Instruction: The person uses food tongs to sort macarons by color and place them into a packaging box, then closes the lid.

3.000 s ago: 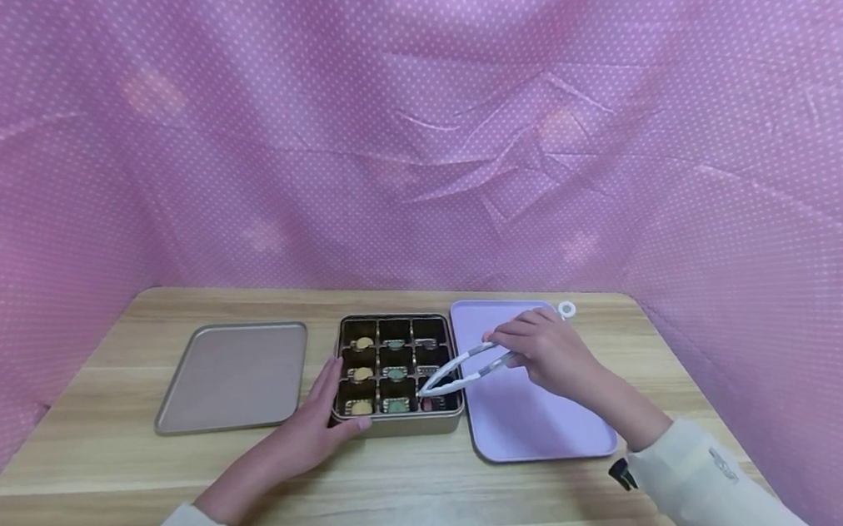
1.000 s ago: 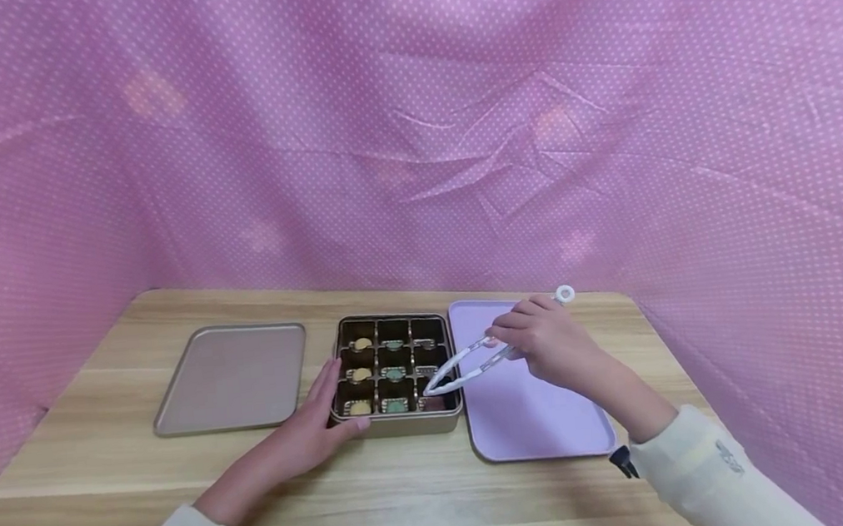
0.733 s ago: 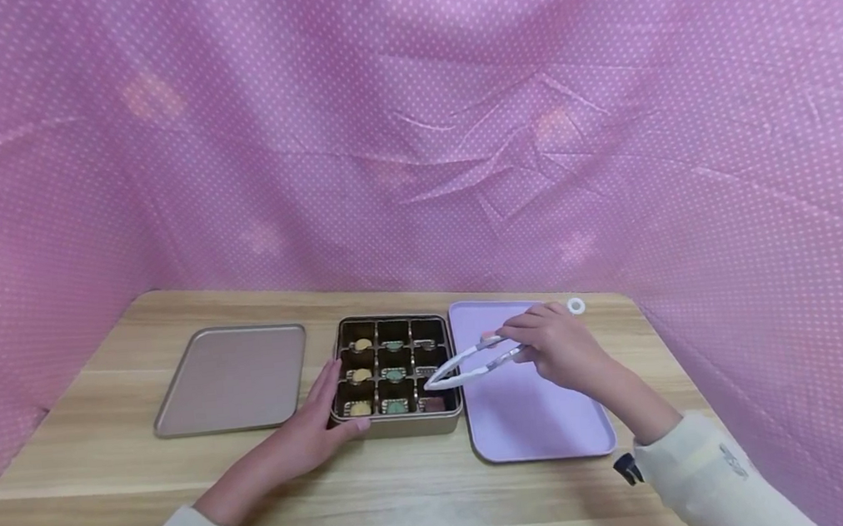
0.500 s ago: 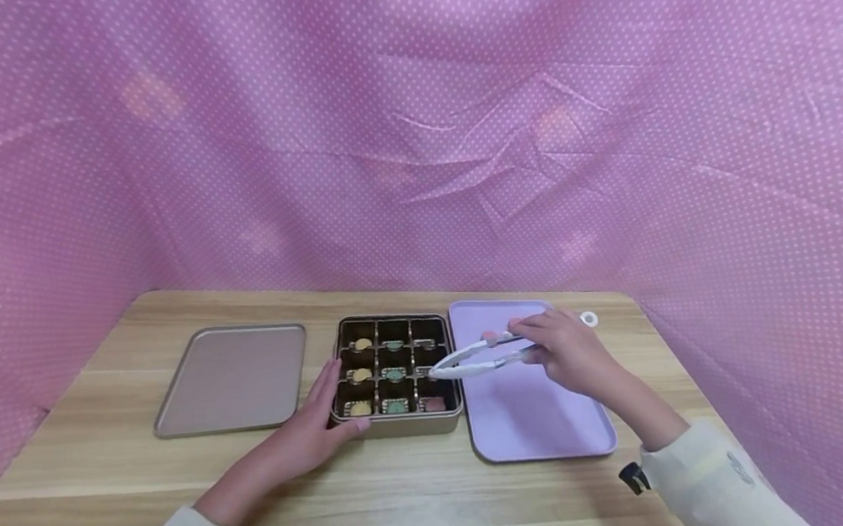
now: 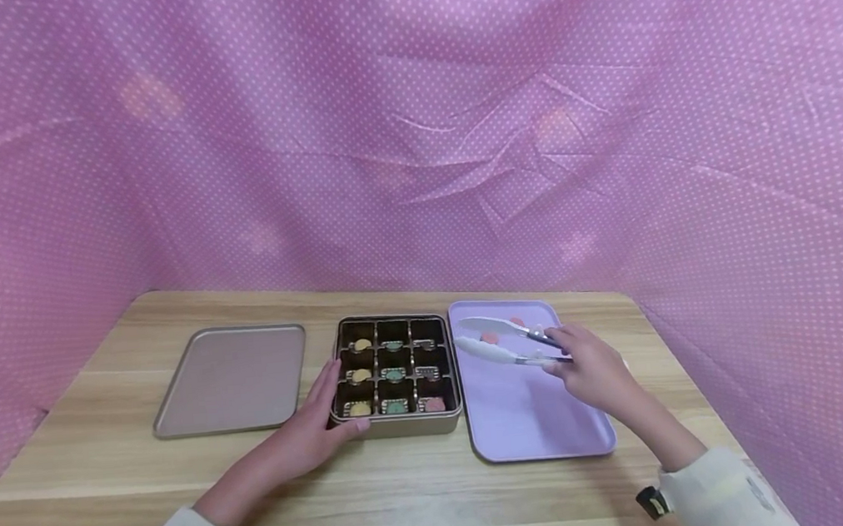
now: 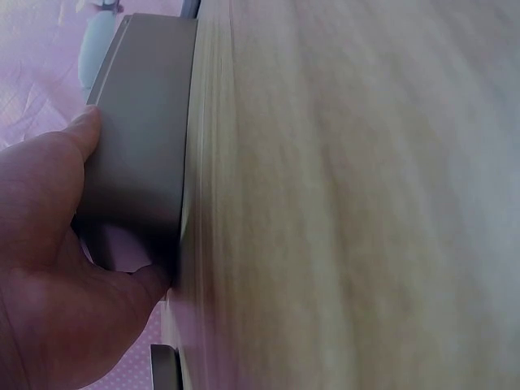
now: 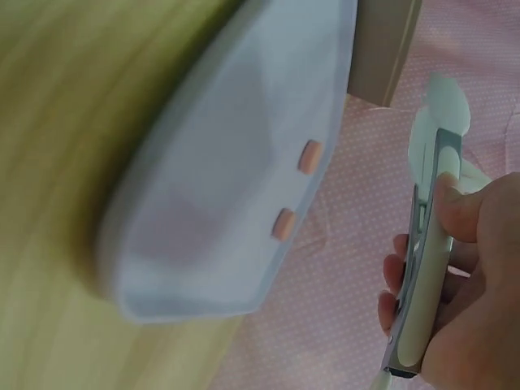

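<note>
My left hand (image 5: 309,436) rests against the front left corner of a tin box (image 5: 411,425), fingers straight along its left side and thumb on its front wall (image 6: 142,138). Inside are small cookie-like discs in separate compartments: yellow ones (image 5: 359,375) on the left, green ones (image 5: 394,375) in the middle, a pink one (image 5: 435,405) at front right. My right hand (image 5: 592,369) grips white-tipped tongs (image 5: 485,349) by their handle (image 7: 426,301). Their arms are spread over the lilac tray (image 5: 533,420), where two pink discs (image 5: 489,338) lie near the back.
To the left of the box a flat brownish-grey lid (image 5: 236,379) lies on the wooden table (image 5: 382,500). The lilac tray stands close beside the box on its right. A pink dotted cloth (image 5: 410,130) hangs around the back and sides.
The tongs have left the front right compartment, where the pink disc now lies, and moved right over the tray. Their tips have spread apart. My left hand has stayed in place.
</note>
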Demonstrator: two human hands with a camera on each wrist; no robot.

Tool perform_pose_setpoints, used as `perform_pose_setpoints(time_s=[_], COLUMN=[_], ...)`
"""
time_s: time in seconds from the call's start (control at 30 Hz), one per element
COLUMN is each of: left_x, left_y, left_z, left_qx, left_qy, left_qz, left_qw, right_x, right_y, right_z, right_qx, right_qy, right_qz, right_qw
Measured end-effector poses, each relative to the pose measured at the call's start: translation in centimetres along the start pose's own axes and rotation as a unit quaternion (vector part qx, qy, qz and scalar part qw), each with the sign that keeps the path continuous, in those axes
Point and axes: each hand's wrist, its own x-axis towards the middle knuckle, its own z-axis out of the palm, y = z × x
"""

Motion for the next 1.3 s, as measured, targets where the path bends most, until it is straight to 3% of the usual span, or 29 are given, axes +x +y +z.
perform_pose_setpoints(time_s=[0.4, 1.3], left_x=[0.1, -0.5], left_y=[-0.1, 0.5], left_z=[0.3, 0.4], left_qx=[0.006, -0.003], left_qy=[0.002, 0.004], left_qz=[-0.004, -0.005], left_qw=[1.0000, 1.0000], right_x=[-1.5, -2.3], right_y=[1.6, 2.8], right_z=[0.8, 2.5], right_qx=[-0.006, -0.050], right_qy=[-0.035, -0.040], right_qz=[0.081, 0.083], right_qw=[0.996, 0.994])
